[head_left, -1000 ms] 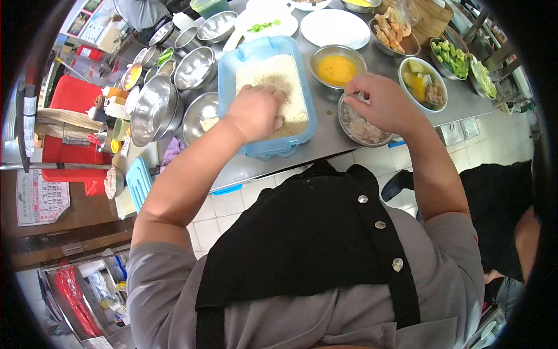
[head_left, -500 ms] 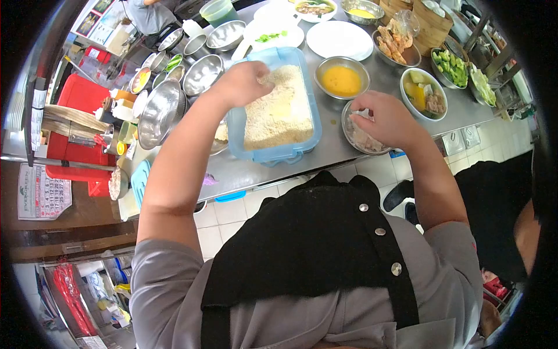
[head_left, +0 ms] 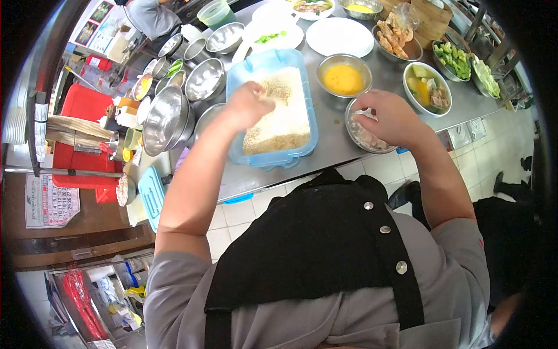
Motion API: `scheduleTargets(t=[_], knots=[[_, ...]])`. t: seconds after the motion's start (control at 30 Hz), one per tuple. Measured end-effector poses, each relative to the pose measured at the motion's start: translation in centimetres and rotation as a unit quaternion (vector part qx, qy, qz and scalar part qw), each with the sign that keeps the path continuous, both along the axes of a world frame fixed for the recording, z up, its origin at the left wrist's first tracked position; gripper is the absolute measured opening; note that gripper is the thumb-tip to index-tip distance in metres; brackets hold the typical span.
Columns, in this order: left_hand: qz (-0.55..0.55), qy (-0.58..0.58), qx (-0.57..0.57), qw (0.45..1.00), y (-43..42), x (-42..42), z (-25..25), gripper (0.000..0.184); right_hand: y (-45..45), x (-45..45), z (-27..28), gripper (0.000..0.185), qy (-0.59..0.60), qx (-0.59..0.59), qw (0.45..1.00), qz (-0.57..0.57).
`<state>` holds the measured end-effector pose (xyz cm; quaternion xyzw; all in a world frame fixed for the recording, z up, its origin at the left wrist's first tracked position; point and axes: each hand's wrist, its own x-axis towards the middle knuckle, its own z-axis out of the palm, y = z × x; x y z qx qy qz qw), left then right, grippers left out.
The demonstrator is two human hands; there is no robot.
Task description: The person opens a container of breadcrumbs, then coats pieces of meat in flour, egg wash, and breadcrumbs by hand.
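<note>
Two hands (head_left: 247,106), one blue tub (head_left: 272,159)

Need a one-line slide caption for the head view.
Left hand over the blue tub of crumbs, right hand at a metal bowl beside the yellow liquid.

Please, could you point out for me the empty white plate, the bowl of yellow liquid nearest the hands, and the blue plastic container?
White plate (head_left: 340,37): head view, its middle.
Bowl (head_left: 368,71): head view, right rim.
Blue container (head_left: 312,110): head view, right wall.
</note>
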<state>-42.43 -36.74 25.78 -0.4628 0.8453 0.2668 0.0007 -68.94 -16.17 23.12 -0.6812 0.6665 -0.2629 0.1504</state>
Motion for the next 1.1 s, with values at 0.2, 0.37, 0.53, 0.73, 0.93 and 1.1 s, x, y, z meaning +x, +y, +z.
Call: scheduleTargets(t=[0.2, 0.37, 0.53, 0.73, 0.93, 1.1], knots=[[-0.014, 0.089, 0.096, 0.991, -2.6, -1.9, 4.5, 0.035, 0.2, -0.2, 0.2, 0.019, 0.002, 0.022, 1.0, -0.016], [-0.062, 0.047, 0.135, 0.988, -3.3, -3.0, -1.3, 0.028, 0.3, -0.4, 0.1, 0.02, 0.004, 0.024, 1.0, -0.015], [-0.022, 0.045, 0.186, 0.981, -2.0, -3.7, -3.1, 0.028, 0.4, -0.7, -0.3, 0.021, 0.012, 0.03, 0.999, -0.021], [-0.198, 0.075, -0.035, 0.977, -5.0, -1.7, -4.0, 0.051, 0.4, -1.3, -0.3, 0.021, -0.002, 0.043, 0.999, -0.027], [-0.207, -0.191, 0.063, 0.957, -7.4, -3.6, -2.2, 0.071, 0.4, -0.3, 0.6, 0.019, -0.003, 0.049, 0.999, -0.016], [-0.18, -0.157, 0.056, 0.969, -7.1, -3.4, -2.1, 0.073, 0.5, -0.2, -0.1, 0.018, -0.001, 0.033, 0.999, -0.008]])
